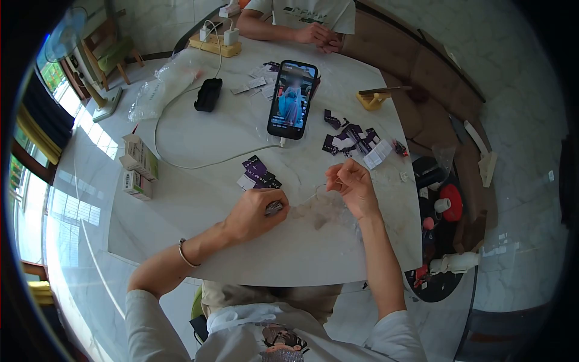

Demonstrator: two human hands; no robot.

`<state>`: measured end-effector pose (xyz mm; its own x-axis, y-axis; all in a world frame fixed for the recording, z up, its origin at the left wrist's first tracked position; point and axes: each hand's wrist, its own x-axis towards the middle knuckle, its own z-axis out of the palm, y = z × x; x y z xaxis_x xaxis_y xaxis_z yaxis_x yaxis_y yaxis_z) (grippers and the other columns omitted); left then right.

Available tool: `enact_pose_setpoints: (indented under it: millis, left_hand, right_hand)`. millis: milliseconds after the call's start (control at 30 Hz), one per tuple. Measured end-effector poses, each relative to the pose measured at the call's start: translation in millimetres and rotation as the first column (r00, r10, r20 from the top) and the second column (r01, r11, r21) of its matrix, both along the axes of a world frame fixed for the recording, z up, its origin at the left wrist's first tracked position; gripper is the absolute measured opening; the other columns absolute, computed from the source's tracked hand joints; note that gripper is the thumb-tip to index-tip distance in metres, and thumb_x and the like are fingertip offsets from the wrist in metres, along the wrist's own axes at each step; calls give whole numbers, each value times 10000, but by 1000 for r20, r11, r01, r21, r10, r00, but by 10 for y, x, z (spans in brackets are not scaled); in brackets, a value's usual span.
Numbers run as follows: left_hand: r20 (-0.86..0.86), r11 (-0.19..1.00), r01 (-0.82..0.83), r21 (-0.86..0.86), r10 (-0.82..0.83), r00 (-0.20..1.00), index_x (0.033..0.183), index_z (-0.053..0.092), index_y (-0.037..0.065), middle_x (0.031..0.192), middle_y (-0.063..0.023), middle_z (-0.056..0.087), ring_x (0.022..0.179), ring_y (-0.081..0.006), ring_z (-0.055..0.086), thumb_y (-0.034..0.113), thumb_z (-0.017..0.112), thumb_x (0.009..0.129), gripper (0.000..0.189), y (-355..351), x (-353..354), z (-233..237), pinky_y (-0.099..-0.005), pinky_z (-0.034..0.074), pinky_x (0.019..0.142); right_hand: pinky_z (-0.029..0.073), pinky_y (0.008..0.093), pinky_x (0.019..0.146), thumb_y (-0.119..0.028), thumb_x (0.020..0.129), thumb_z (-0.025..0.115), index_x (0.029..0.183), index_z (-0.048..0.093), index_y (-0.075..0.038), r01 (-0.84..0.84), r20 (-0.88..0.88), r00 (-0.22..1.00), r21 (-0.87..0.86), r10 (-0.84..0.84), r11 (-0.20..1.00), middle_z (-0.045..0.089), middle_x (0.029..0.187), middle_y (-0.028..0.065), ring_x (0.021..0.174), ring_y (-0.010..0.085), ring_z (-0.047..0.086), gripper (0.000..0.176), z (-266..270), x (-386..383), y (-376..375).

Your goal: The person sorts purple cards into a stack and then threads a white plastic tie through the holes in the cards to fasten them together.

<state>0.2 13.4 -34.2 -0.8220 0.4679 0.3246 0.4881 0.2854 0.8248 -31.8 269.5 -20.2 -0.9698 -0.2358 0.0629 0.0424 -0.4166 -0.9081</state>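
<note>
My left hand (256, 212) is closed around a small dark, silvery object (274, 208), mostly hidden by the fingers, just above the near part of the table. To its right, my right hand (354, 186) is raised with fingertips pinched together; a faint thin strand seems to show near them, too fine to name. Purple-and-white printed cards (259, 174) lie just beyond my left hand. A larger pile of similar cards (356, 142) lies beyond my right hand. Between them stands a phone (292, 99) with a lit screen and a cable plugged in.
White-green boxes (140, 158) stand at the left. Behind are a black tray (208, 95), plastic wrap (163, 87) and a yellow power strip (215, 47). A yellow holder (374, 99) is at the right edge. Another person's hands (322, 37) rest at the far side.
</note>
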Motion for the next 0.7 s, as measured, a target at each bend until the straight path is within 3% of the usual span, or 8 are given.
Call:
enact_pose_setpoints:
  millis: [100, 200, 300, 400, 500, 600, 700]
  left_hand:
    - [71, 993, -112, 41, 109, 991, 847, 654, -15, 711, -118, 653, 614, -240, 620, 146, 683, 873, 165, 18, 15, 88, -337, 506, 625]
    - [495, 988, -152, 2, 131, 859, 1002, 625, -7, 911, -112, 682, 742, -191, 634, 152, 650, 925, 178, -47, -31, 266, -327, 515, 668]
    - [704, 867, -206, 454, -207, 679, 1250, 519, 3, 1128, -138, 640, 902, -200, 645, 118, 546, 979, 296, -97, -73, 164, -327, 526, 731]
    - [699, 767, -203, 609, -399, 593, 1404, 371, -2, 1270, -166, 571, 1079, -234, 628, 82, 465, 998, 425, -81, -73, 85, -349, 540, 876]
    - [653, 819, -104, 564, -365, 664, 1419, 376, -12, 1256, -182, 584, 1163, -269, 610, 43, 428, 995, 431, -33, -57, 15, -390, 512, 1001]
    - [650, 863, -67, 500, -323, 688, 1398, 387, -40, 1249, -196, 587, 1196, -279, 590, 28, 430, 992, 414, -36, -43, 115, -409, 494, 1044]
    - [648, 870, -99, 483, -279, 709, 1315, 472, -86, 1212, -184, 608, 1167, -255, 607, 7, 455, 984, 345, -20, -53, 99, -360, 543, 991]
  right_hand:
    - [561, 284, 641, -184, 886, 731, 795, 579, -96, -22, 36, 999, -58, 24, 998, 699, 803, 112, 656, 157, 669, 198, -2, 24, -20]
    - [520, 258, 581, -185, 890, 731, 807, 567, -101, -43, 41, 998, -31, 45, 999, 687, 758, 93, 593, 138, 628, 202, 23, 54, -55]
    - [474, 239, 535, -187, 896, 728, 822, 580, -95, -41, 88, 995, 61, 35, 997, 666, 716, 69, 554, 119, 584, 189, 29, 89, -130]
    - [452, 228, 517, -190, 903, 721, 864, 612, -78, -53, 93, 995, 187, 36, 981, 645, 691, 51, 550, 102, 566, 162, 1, 117, -234]
    - [463, 220, 527, -167, 910, 709, 924, 649, -37, -102, 89, 993, 276, 80, 956, 649, 716, 46, 578, 87, 578, 144, -20, 160, -293]
    - [488, 226, 549, -131, 910, 701, 916, 645, -19, -117, 79, 992, 335, 96, 935, 659, 741, 50, 591, 90, 597, 125, 4, 203, -380]
    - [504, 227, 563, -112, 917, 689, 901, 644, -9, -111, 66, 994, 387, 93, 916, 670, 745, 47, 592, 83, 607, 113, -33, 236, -419]
